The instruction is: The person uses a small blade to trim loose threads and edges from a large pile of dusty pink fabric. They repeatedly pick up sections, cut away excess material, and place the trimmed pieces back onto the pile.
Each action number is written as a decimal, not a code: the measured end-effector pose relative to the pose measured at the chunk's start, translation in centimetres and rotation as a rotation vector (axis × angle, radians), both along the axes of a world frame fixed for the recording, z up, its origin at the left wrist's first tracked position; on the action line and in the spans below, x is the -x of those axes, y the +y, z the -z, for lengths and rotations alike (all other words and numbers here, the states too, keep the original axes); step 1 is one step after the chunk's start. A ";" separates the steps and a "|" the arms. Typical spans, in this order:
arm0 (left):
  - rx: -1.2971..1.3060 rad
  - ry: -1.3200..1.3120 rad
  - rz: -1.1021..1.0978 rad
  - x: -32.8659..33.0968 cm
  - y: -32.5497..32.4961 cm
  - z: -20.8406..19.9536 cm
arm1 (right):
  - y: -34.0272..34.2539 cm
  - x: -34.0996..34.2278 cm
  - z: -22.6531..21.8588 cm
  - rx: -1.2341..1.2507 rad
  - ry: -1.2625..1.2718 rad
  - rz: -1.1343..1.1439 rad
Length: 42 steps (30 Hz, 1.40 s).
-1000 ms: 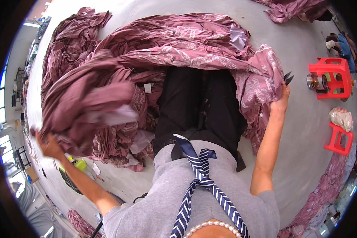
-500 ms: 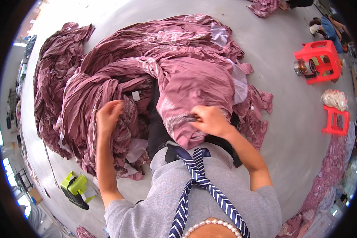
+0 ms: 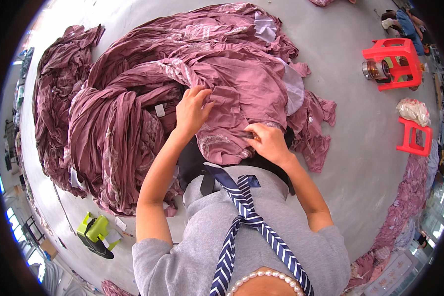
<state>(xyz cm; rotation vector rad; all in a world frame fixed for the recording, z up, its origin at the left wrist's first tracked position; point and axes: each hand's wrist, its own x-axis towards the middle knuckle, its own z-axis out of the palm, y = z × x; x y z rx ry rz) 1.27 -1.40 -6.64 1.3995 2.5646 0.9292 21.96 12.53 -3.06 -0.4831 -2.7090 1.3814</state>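
A mauve garment (image 3: 259, 81) with pale printed patches and a patch pocket (image 3: 225, 101) lies spread over my lap. My left hand (image 3: 192, 112) is on its left part beside the pocket, thumb and forefinger apart, with no grip on the cloth that I can see. Lower down at the right, near the garment's patterned end, my right hand (image 3: 267, 141) is closed in a pinch. Something small and dark shows between its fingers, too small to name. A white label (image 3: 160, 110) sits on the cloth left of my left hand.
Heaped mauve cloth (image 3: 111, 128) fills the left and far side of the floor. At the right stand a red stool (image 3: 393, 47) with a glass jar (image 3: 375, 70) and a smaller red stool (image 3: 413, 140) bearing a bag (image 3: 413, 111). A lime-green stool (image 3: 97, 227) is at lower left.
My left hand has moved right and away from me, from the cloth heap to the garment on my lap. The pocket now shows flat. My right hand has shifted slightly right.
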 end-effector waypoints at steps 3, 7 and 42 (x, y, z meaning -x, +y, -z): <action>0.206 0.060 -0.008 -0.9 2.4 0.7 | 0.5 0.3 0.1 0.009 -0.013 0.114; 0.077 -0.131 0.048 -0.3 2.3 2.2 | 1.1 0.7 1.3 0.116 0.051 0.246; -0.794 -1.501 -0.046 1.2 -2.7 -4.7 | 1.9 10.8 -3.1 0.799 0.103 -0.051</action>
